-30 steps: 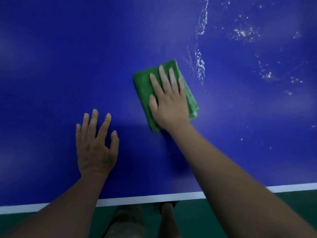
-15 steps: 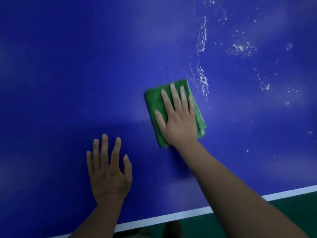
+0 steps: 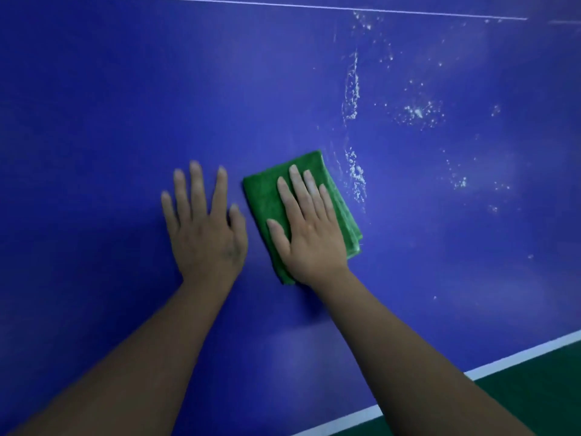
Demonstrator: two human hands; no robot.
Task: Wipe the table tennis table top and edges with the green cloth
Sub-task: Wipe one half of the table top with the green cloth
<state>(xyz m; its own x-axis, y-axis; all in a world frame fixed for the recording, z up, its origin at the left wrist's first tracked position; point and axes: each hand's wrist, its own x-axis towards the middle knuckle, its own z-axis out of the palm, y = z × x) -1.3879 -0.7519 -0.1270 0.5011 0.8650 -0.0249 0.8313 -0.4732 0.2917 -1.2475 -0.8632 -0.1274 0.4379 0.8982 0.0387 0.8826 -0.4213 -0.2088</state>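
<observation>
Open blue table (image 3: 94,121) stretches left and ahead of both flat hands. Just right of the green cloth (image 3: 267,196), white residue streaks (image 3: 355,177) begin, scattered specks (image 3: 418,113) beyond.

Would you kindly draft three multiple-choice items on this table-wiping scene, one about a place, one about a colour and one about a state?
1. Where do the white specks lie relative to the cloth?
A. To its left. B. To its right. C. On top of it.
2. What colour is the table top?
A. Blue. B. Red. C. Grey.
3. How does the right hand meet the cloth?
A. Clenched in a fist. B. Lifted clear of it. C. Flat, fingers straight.

Answers: 1 B, the specks spread beyond its right edge; 2 A, the whole surface is blue; 3 C, the palm and straight fingers press on it.
</observation>
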